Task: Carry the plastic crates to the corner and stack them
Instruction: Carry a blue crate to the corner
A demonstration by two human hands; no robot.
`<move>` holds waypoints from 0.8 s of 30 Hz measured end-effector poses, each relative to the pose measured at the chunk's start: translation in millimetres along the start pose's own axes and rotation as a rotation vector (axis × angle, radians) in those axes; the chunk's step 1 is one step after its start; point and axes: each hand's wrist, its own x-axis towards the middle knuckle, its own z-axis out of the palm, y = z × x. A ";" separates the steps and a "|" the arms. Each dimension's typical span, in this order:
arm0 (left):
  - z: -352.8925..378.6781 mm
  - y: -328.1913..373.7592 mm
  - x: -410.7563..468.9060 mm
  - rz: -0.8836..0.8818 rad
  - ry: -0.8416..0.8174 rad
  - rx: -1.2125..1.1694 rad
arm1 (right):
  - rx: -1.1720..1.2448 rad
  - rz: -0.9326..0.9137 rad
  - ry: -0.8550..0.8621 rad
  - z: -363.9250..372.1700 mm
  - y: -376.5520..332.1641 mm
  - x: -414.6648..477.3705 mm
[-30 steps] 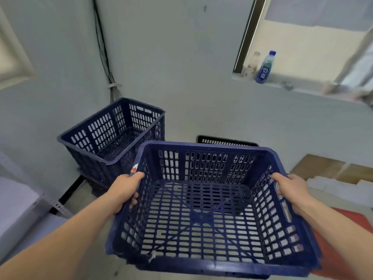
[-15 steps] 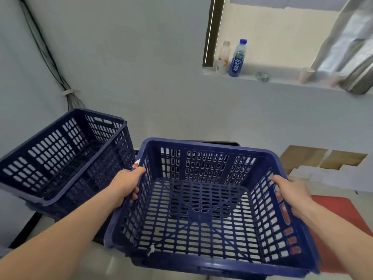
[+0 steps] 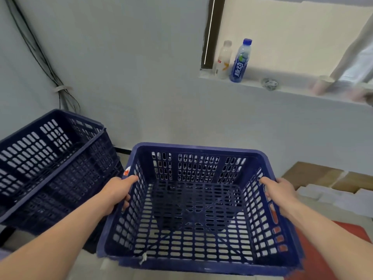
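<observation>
Empty blue crate [image 3: 193, 209] held level in the air, near the wall. The left hand [image 3: 116, 194] is clamped over its left rim, the right hand [image 3: 279, 191] over its right rim. A stack [image 3: 50, 168] of like crates stands in the corner, just left of it; two at least, count unclear. Part done: this crate is not yet on the stack, and needs shifting left and setting on top.
</observation>
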 end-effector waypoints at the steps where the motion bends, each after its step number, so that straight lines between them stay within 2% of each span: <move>1: 3.8 3.0 4.6 -0.002 0.004 -0.002 | -0.003 0.003 0.003 1.3 -1.4 7.0; 9: 21.4 31.0 48.9 -0.053 -0.026 0.000 | 0.054 0.059 -0.022 17.7 8.5 65.6; 17: 35.4 61.9 95.2 -0.097 -0.096 -0.028 | 0.068 0.176 -0.015 42.8 -10.2 86.8; 21: 47.2 72.5 113.1 -0.031 -0.076 0.036 | 0.082 0.213 -0.039 57.6 -3.4 102.3; 24: 49.7 75.9 123.4 0.006 -0.021 0.204 | 0.012 0.173 -0.084 60.4 -4.2 111.8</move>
